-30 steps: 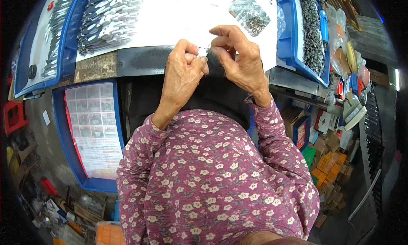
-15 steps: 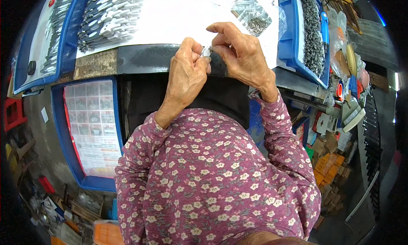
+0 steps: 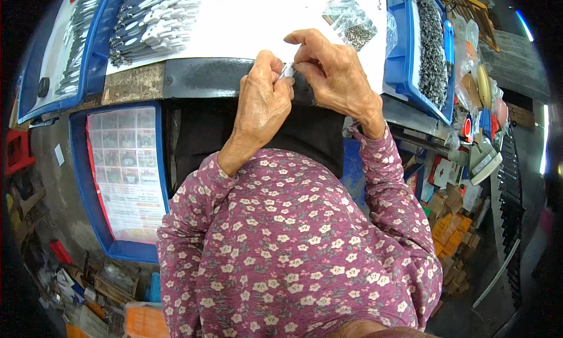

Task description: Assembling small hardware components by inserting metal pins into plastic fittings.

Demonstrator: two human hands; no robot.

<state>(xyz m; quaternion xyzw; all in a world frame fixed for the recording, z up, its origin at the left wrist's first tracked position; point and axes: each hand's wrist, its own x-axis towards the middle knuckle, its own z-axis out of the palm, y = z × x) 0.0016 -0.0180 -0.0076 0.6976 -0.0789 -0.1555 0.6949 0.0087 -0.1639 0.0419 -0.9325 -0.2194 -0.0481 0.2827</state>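
In front of my body, over the table's dark front edge (image 3: 205, 77), my left hand (image 3: 261, 100) is closed with thumb and fingers on a small white part (image 3: 287, 71). My right hand (image 3: 340, 77) meets that part from the other side. Its thumb and a fingertip pinch together at the part's end, while the index finger arches above. Whatever the right fingertips hold is too small to make out. Beyond the hands, a clear plastic bag (image 3: 337, 12) with small metal pieces (image 3: 359, 36) lies on the white work surface (image 3: 246, 21).
Many white and grey flat parts (image 3: 161, 24) are heaped at the left of the surface. A blue tray (image 3: 94, 50) stands further left; another blue tray (image 3: 399, 56) with small dark metallic pieces is at the right. Below left sits a blue-framed bin (image 3: 88, 203) with printed sheets.
Both hands stay at nearly the same place, with slight finger shifts around the small white part. The view has shifted slightly.
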